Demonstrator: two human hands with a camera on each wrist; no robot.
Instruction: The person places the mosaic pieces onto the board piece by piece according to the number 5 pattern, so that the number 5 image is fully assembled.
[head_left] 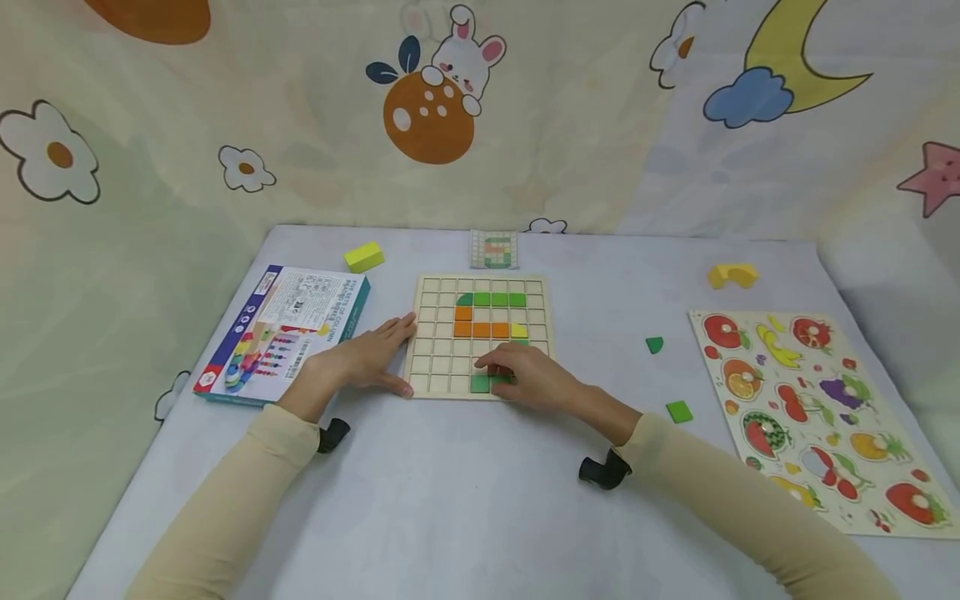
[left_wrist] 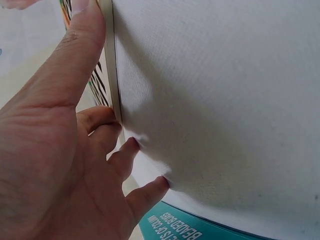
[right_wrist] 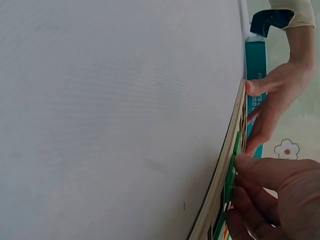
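Note:
A wooden grid board (head_left: 435, 358) lies flat with green, orange and yellow square tiles in its cells. My left hand (head_left: 371, 354) has its fingers extended and touches the board's left edge with thumb and fingertips. Over the lower right cells, my right hand (head_left: 528, 377) bends its fingers and pinches a green tile (right_wrist: 230, 176) at the board. Beside that tile sits another green tile (head_left: 480, 383) in the bottom row. An orange row (head_left: 482, 330) ends in a yellow tile (head_left: 518, 331). Some right-hand cells are hidden by my right hand.
A boxed toy set (head_left: 300, 325) lies left of the board. A small pattern card (head_left: 494, 250) is behind it. Loose green pieces (head_left: 679, 412) and a fruit puzzle board (head_left: 817, 417) are on the right. Yellow blocks (head_left: 364, 257) stand towards the back.

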